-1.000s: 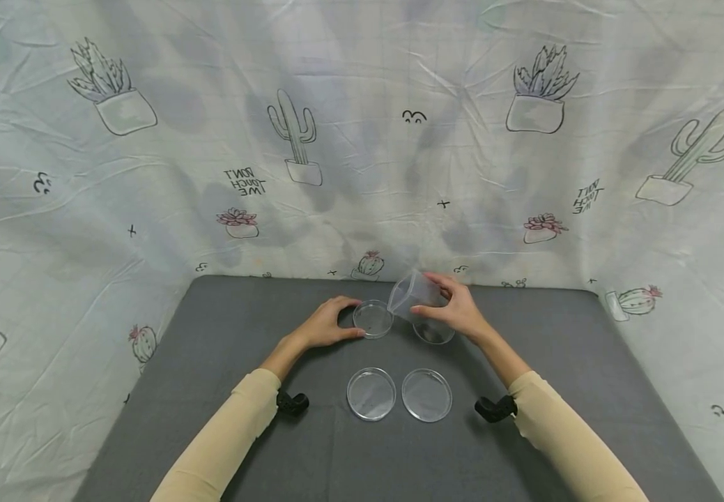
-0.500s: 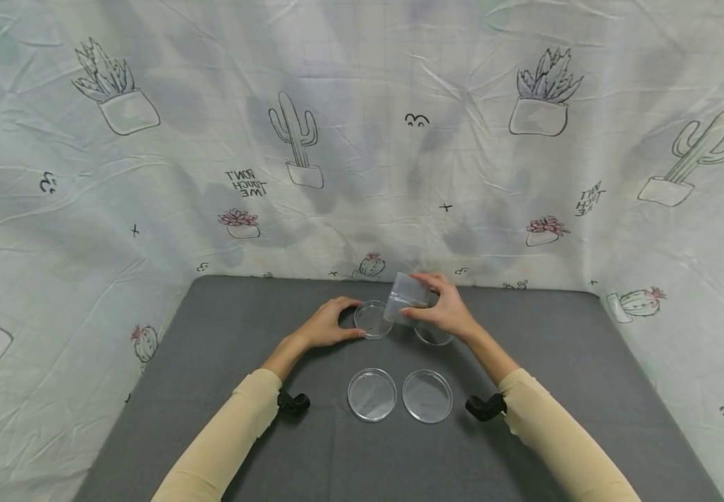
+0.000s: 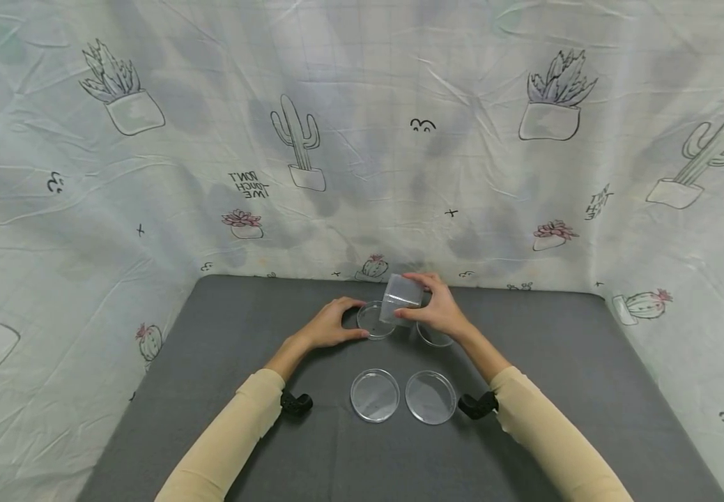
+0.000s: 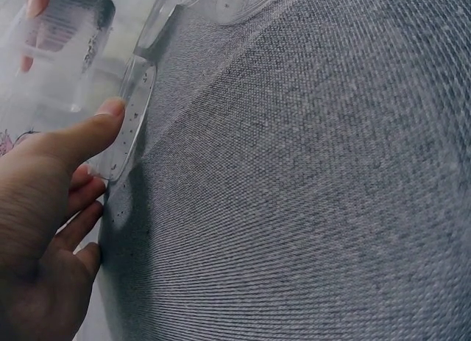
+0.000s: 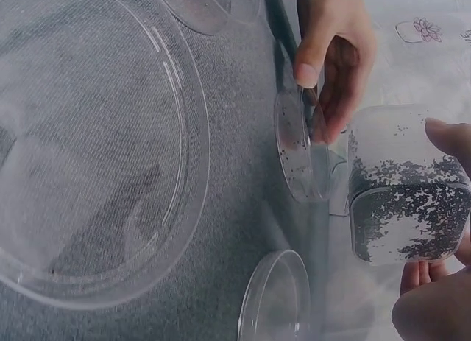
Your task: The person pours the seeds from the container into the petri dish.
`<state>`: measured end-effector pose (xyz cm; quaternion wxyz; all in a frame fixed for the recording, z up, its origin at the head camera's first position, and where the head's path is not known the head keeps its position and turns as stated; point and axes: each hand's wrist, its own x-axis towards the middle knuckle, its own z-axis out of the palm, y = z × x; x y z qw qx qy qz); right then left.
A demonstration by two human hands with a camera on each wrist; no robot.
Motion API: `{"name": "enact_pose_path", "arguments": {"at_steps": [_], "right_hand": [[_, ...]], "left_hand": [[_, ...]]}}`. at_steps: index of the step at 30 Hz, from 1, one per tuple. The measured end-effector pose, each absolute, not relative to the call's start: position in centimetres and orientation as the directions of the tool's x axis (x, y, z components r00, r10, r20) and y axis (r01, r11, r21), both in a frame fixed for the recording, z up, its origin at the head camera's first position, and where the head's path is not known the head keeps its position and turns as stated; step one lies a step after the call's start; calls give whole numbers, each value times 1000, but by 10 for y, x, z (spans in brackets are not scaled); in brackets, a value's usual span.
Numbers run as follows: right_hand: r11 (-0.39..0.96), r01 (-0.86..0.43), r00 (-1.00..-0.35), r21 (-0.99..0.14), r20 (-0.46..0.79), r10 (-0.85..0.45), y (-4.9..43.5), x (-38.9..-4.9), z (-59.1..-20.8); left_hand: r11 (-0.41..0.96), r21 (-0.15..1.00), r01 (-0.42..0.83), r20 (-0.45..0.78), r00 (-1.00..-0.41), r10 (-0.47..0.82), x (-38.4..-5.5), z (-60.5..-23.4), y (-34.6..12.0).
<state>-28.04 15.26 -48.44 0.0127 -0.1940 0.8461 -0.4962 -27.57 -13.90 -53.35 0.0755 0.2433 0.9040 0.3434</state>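
My left hand (image 3: pixel 329 325) holds a clear petri dish (image 3: pixel 369 322) by its rim, thumb at the near side and fingers at the far side. Small dark specks lie in this dish (image 5: pixel 298 153) in the right wrist view. My right hand (image 3: pixel 442 310) grips a clear plastic box (image 3: pixel 399 298) between thumb and fingers. Tilted toward the left, the box overlaps the right part of the held dish in the head view. Many tiny dark bits, too small to identify, cling inside the box (image 5: pixel 408 208).
Another petri dish (image 3: pixel 435 337) stands under the right hand, partly hidden. Two more round clear dishes, one at left (image 3: pixel 375 396) and one at right (image 3: pixel 430 397), lie nearer on the grey tablecloth (image 3: pixel 261 446). A cactus-printed curtain (image 3: pixel 362 153) rises behind the table.
My right hand has moved left with the box, bringing it over the held dish and turning its opening further down. The left hand keeps its hold on the dish.
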Motion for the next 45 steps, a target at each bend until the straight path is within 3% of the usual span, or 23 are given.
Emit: {"name": "enact_pose_path", "arguments": {"at_steps": [8, 38, 45], "right_hand": [[366, -284, -922, -886, 147, -358, 145, -282, -490], [524, -332, -922, -784, 153, -355, 121, -272, -482], [543, -348, -914, -764, 146, -379, 122, -278, -481]], "left_hand": [[639, 664, 389, 30, -868, 496, -274, -534, -139], [576, 662, 480, 123, -827, 548, -281, -551, -150], [607, 684, 405, 50, -856, 514, -276, -537, -145]]}}
